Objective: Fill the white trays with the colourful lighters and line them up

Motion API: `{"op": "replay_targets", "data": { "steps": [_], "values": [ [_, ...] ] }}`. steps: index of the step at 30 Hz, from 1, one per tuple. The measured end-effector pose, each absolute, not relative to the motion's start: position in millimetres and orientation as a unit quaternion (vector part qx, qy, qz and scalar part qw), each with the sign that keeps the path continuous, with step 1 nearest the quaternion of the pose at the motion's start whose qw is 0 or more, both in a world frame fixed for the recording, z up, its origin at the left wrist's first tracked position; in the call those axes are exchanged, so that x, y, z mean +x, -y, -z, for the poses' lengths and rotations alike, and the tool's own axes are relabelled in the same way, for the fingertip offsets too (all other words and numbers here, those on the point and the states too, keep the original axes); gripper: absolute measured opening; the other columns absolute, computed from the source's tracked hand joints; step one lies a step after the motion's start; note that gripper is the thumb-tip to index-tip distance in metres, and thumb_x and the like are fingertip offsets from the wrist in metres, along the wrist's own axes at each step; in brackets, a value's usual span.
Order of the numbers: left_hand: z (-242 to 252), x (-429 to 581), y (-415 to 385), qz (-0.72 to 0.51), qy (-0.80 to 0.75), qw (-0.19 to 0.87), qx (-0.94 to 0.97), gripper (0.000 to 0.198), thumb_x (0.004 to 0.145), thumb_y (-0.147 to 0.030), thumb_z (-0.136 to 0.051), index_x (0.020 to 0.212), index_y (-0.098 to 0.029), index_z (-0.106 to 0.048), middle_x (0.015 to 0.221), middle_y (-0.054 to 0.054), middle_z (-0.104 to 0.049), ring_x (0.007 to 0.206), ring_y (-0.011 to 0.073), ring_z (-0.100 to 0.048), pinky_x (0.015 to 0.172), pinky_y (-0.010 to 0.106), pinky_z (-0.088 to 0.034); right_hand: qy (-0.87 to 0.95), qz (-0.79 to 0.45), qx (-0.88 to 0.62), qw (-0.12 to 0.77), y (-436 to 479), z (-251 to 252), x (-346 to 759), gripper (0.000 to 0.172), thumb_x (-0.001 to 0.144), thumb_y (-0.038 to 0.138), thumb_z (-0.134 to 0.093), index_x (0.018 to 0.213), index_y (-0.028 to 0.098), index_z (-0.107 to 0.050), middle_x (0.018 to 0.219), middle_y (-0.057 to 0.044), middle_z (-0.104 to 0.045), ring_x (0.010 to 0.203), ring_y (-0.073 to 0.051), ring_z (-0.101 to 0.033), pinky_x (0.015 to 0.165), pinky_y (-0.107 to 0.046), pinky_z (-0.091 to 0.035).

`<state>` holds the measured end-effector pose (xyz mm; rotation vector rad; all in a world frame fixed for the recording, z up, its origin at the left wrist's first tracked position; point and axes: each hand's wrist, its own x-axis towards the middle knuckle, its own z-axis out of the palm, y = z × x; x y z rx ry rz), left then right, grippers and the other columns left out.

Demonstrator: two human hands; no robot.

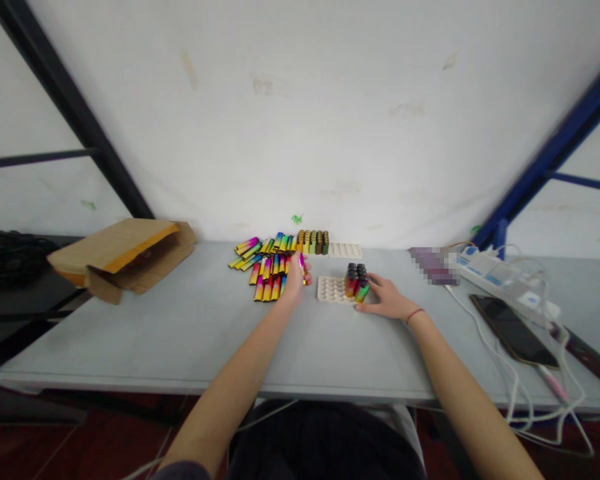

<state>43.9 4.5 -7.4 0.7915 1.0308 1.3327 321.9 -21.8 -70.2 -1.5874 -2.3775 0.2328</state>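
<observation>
My left hand (pixel 295 279) is closed around a shiny metallic tube (pixel 301 261) with a magenta top, over the right side of a pile of similar tubes (pixel 267 288) in rainbow colours. Most of the pile lies flat on the table. My right hand (pixel 387 298) spans the right end of a white tray (pixel 333 291) with round holes, thumb at the front edge and fingers toward the back. Several dark-topped tubes (pixel 351 280) stand in the tray's right part. Nearest to that hand is a green tube (pixel 362 291), slightly tilted.
Behind the pile, upright gold-topped tubes (pixel 314 242) stand in rows beside another white tray (pixel 346 251). An open brown paper bag (pixel 125 250) lies at left. A power strip (pixel 510 283), white cables and a phone (pixel 514 330) occupy the right side.
</observation>
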Motion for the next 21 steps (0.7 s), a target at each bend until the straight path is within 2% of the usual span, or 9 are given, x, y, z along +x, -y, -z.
{"op": "replay_targets", "data": {
  "steps": [3,7,13,21],
  "values": [
    [4.0,40.4,-3.4,-0.538,-0.431,0.644,0.331,0.052,0.092,-0.071,-0.042,0.076,-0.022,-0.048,0.055,-0.009,-0.037,0.036,0.0058,-0.027,0.039,0.020,-0.022,0.821,-0.080,-0.550,0.130,21.9,69.9,321.5,0.096,0.079,0.080,-0.068,0.149,0.016,-0.058,0.159,-0.025,-0.048,0.145,-0.044,-0.048,0.120,-0.058,-0.038],
    [3.3,39.4,-2.0,-0.514,-0.450,0.646,0.341,0.057,0.093,-0.071,-0.037,0.062,-0.023,-0.039,0.046,-0.008,-0.031,0.034,0.0060,-0.020,0.038,0.021,-0.015,0.818,-0.081,-0.556,0.122,22.3,69.1,320.7,0.098,0.079,0.081,-0.068,0.150,0.014,-0.056,0.160,-0.027,-0.046,0.146,-0.044,-0.046,0.121,-0.059,-0.037],
    [2.7,39.8,-0.9,-0.527,-0.459,0.635,0.330,0.048,0.096,-0.056,-0.037,0.060,-0.024,-0.035,0.043,-0.009,-0.020,0.036,0.0067,-0.013,0.038,0.020,-0.012,0.821,-0.086,-0.548,0.131,22.5,68.6,321.6,0.094,0.079,0.082,-0.067,0.149,0.018,-0.058,0.160,-0.023,-0.048,0.145,-0.044,-0.048,0.120,-0.060,-0.038],
    [-3.3,40.0,-0.2,-0.546,-0.457,0.627,0.317,0.044,0.095,-0.052,-0.038,0.061,-0.025,-0.032,0.044,-0.009,-0.020,0.036,0.0073,-0.014,0.037,0.019,-0.011,0.818,-0.086,-0.555,0.127,22.8,67.9,320.2,0.095,0.080,0.078,-0.070,0.149,0.015,-0.058,0.160,-0.026,-0.047,0.145,-0.045,-0.048,0.121,-0.059,-0.038]
  ]
}}
